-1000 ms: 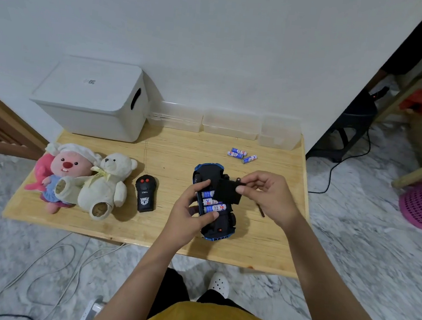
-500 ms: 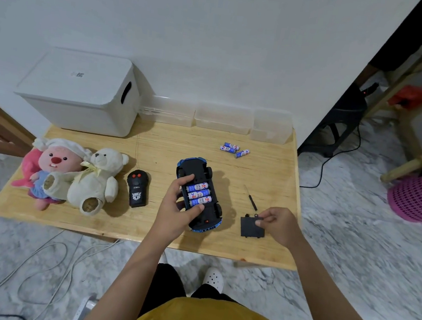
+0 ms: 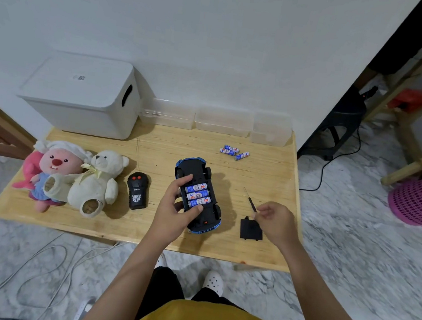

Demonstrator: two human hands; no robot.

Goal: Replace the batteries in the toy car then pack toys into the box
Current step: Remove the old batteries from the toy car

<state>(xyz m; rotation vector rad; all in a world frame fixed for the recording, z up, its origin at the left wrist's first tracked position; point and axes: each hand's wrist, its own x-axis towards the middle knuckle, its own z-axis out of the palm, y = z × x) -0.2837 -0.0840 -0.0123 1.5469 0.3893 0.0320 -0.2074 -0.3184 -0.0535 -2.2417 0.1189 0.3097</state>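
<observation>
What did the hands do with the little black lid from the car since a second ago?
The right hand took the black cover off the toy car, set it on the table to the car's right, and let go. The left hand kept holding the upturned car, batteries now uncovered. Plush toys, remote and spare batteries stayed put.

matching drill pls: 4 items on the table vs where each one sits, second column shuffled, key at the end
Things:
1. battery cover
2. loose batteries
3. remote control
4. white storage box

Places:
A. far left corner of the table, against the wall
B. flat on the table, just below the right hand
C. between the white teddy bear and the toy car
D. far side of the table, in front of the clear bins

Pairs: 1-B, 2-D, 3-C, 4-A
</observation>
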